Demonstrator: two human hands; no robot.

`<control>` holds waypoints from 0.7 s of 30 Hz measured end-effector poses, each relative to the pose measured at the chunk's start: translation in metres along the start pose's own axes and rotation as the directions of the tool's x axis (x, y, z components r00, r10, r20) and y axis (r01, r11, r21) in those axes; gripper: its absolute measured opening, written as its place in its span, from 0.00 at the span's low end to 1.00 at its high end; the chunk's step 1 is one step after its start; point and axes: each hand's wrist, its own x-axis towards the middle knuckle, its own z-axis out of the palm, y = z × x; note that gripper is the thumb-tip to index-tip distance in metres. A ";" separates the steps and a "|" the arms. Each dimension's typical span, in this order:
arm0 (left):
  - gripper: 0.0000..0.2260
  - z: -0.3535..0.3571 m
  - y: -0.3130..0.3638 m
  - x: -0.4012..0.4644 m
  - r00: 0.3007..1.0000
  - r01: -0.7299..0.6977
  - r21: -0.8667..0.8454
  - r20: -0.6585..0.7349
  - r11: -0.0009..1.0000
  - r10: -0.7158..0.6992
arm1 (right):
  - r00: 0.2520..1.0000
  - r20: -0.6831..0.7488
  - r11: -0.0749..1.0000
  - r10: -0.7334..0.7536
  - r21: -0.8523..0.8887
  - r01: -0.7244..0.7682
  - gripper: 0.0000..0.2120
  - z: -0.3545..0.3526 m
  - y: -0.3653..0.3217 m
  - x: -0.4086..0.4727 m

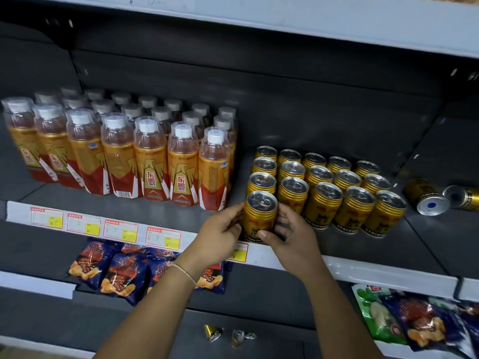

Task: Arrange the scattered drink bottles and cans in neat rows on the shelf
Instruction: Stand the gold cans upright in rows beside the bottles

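Note:
A gold can [260,216] stands upright at the front left of the can block, near the edge of the dark shelf [160,216]. My left hand [220,234] cups its left side and my right hand [290,234] cups its right side. Behind and to the right stand several gold cans [337,187] in neat rows. Two gold cans [427,195] lie on their sides further right on the shelf. On the left, orange-and-red drink bottles [150,156] with white caps stand in rows.
Price tags [120,229] line the shelf's front edge. The shelf below holds snack bags [121,273] on the left and more bags [420,320] at the right. Small metal objects [228,335] lie on the lowest ledge. Another shelf [311,19] hangs overhead.

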 end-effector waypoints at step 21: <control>0.11 0.076 0.083 -0.003 0.691 -0.527 0.310 -0.386 0.792 0.611 | 0.930 -0.285 0.957 -0.233 0.100 0.271 0.14 -0.083 -0.019 -0.014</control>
